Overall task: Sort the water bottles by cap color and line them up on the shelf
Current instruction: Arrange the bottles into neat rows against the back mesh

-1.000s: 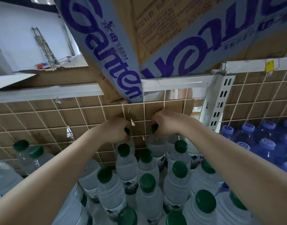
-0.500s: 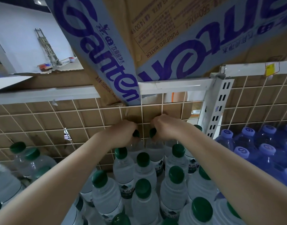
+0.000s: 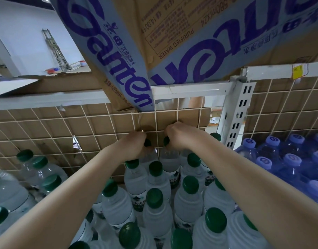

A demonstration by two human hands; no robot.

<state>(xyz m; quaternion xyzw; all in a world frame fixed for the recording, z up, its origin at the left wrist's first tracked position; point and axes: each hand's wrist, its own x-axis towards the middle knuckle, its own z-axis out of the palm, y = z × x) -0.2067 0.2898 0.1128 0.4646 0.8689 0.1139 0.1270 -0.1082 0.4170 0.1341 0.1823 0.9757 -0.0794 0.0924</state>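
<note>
- While your left hand (image 3: 132, 147) is gripping one green-capped clear plastic bottle (image 3: 147, 142), your curled fingers are hiding its neck.
- Your right hand (image 3: 179, 136) is gripping another green-capped bottle (image 3: 166, 141), mostly covering its cap.

Both arms stretched forward, left hand (image 3: 134, 145) and right hand (image 3: 179, 135) side by side, fingers curled downward, gripping

The cardboard carton (image 3: 181, 38) at twelve o'clock carries large purple "Ganten" lettering, upside down, with "PURIFIED WATER" and "560ml X24" printed on its brown panel. Blue bottle caps (image 3: 249, 143) at three o'clock bear a white "G" mark. The yellow tag (image 3: 298, 71) at two o'clock is unreadable.
</note>
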